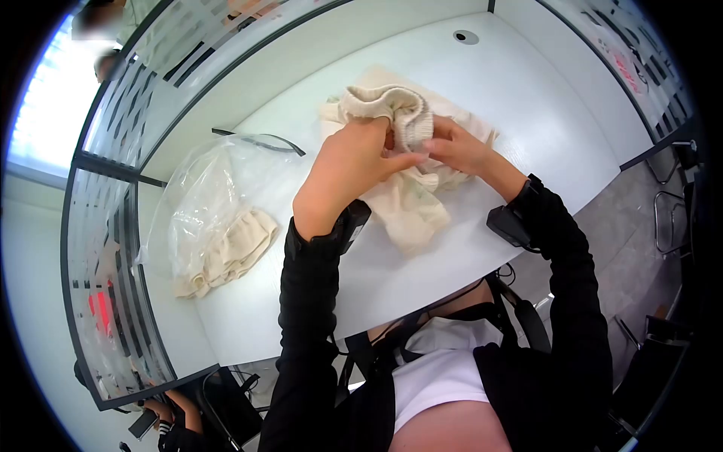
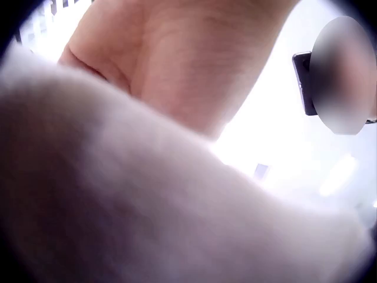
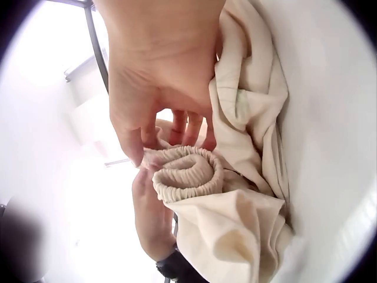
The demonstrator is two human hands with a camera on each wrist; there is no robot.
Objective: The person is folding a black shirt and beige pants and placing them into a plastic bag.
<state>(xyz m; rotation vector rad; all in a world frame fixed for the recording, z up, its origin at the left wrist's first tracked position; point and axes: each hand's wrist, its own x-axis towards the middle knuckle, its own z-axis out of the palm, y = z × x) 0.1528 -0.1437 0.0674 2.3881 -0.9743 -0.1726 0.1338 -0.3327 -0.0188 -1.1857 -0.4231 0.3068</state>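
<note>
A cream cloth piece point(image 1: 410, 211) with a gathered elastic edge lies bunched on the white desk. My left hand point(image 1: 343, 169) grips the raised elastic part from the left, its fingers partly hidden by the folds. From the right, my right hand point(image 1: 459, 147) pinches the same gathered band, thumb and fingertips at its rim. In the right wrist view the elastic band point(image 3: 188, 174) curls into a roll under the right hand's fingers, with loose folds hanging beside it. Blurred pale cloth point(image 2: 153, 188) fills much of the left wrist view, below part of the left hand point(image 2: 182, 59).
On the left of the desk point(image 1: 527, 98) a clear plastic bag point(image 1: 199, 196) lies with another cream cloth piece point(image 1: 241, 241) at its opening. A dark strap point(image 1: 275, 141) lies behind it. Low partitions edge the desk, and a round cable hole point(image 1: 466, 37) sits near the back.
</note>
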